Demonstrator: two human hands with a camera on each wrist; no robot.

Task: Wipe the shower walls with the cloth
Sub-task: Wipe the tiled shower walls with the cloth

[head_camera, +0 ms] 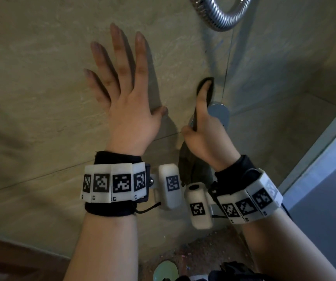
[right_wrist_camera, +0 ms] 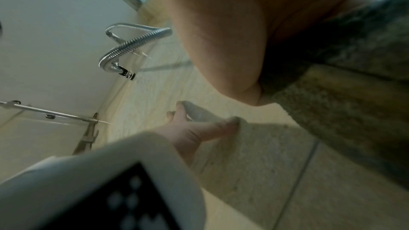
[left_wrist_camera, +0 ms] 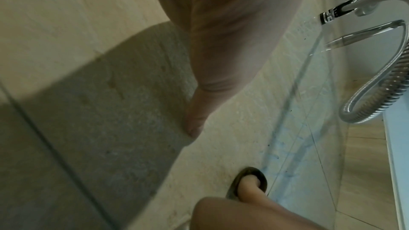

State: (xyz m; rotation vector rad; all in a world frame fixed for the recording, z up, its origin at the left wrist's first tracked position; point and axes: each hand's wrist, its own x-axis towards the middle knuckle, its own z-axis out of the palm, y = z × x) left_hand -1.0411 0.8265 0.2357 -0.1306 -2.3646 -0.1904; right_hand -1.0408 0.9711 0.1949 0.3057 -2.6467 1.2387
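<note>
1. Our left hand [head_camera: 122, 102] is pressed flat on the beige shower wall [head_camera: 41, 78], fingers straight and fanned out, thumb out to the side, nothing in it.
2. Our right hand [head_camera: 201, 134] is over by the corner, pressing the dark cloth [head_camera: 193, 165] against the same wall.
3. The cloth runs under the palm: its top edge peeks out past the fingertip [head_camera: 207, 86], its lower end hangs down by the wrist.
4. The visible finger lies straight along the cloth and the thumb [head_camera: 186, 130] sticks out sideways; how the other fingers sit we cannot tell.
5. Just beside that hand, a chrome fitting [head_camera: 219, 114] juts from the wall.
6. A ribbed metal shower hose [head_camera: 217, 19] loops overhead, well apart from both hands.
7. The left wrist view shows blue smears [left_wrist_camera: 283, 146] along the corner joint, just beside the cloth.
</note>
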